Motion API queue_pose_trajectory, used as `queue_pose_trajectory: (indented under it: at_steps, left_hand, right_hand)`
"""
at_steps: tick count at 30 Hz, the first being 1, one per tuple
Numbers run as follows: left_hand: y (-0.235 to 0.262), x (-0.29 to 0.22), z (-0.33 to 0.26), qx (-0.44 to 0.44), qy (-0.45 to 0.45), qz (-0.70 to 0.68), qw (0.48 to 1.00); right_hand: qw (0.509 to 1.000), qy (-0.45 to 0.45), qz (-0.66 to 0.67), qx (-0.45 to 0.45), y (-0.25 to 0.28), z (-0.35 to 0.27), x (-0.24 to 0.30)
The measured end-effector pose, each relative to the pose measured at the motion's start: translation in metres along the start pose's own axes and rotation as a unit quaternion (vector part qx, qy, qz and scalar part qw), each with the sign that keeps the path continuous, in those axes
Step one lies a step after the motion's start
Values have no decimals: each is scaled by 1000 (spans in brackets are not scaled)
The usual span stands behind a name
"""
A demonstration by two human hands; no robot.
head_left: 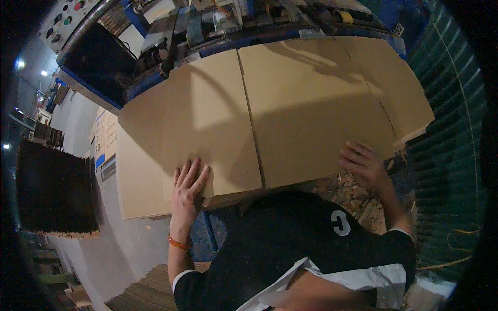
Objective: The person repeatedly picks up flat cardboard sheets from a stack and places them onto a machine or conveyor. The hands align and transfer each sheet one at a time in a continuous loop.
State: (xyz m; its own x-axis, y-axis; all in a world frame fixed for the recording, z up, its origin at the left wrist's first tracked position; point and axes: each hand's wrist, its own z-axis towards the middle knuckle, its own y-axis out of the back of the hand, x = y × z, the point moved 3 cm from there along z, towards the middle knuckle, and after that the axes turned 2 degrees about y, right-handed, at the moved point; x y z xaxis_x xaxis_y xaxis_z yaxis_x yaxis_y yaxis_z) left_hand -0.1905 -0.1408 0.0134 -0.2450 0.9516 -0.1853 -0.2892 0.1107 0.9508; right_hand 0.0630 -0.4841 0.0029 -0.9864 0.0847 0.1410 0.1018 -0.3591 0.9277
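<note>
A large flat cardboard sheet [306,109] lies before me, with a dark slot running across it and another slotted line toward its right end. More cardboard shows beneath its left and near edges. My left hand [191,184] rests on the near left part of the sheet, fingers stretched out and slightly spread. At the near right edge, my right hand [363,161] lies over the cardboard with its fingers extended and apart. Neither hand is wrapped around anything. An orange band [179,243] circles my left wrist.
Beyond the sheet stands a blue machine [207,46] with rollers and a button panel [70,23]. Cardboard scraps [358,205] lie below on the right. A green corrugated wall [451,119] borders the right side. A dark stack [54,189] stands on the grey floor [122,249].
</note>
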Motion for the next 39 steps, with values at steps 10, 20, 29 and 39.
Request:
queue_pose_trajectory:
  at_steps: [10, 20, 29, 39]
  left_hand:
    - [1, 21, 25, 51, -15, -3, 999]
    - [-32, 148, 84, -38, 223, -332, 916]
    - [-59, 171, 99, -48, 155, -216, 963]
    - [-25, 131, 104, -45, 146, -79, 985]
  right_hand:
    - [997, -18, 46, 57, -12, 29, -60]
    - [728, -549, 368, -181, -10, 53, -274]
    - [871, -454, 107, -156, -37, 66, -303]
    - [902, -425, -53, 48, -10, 96, -266]
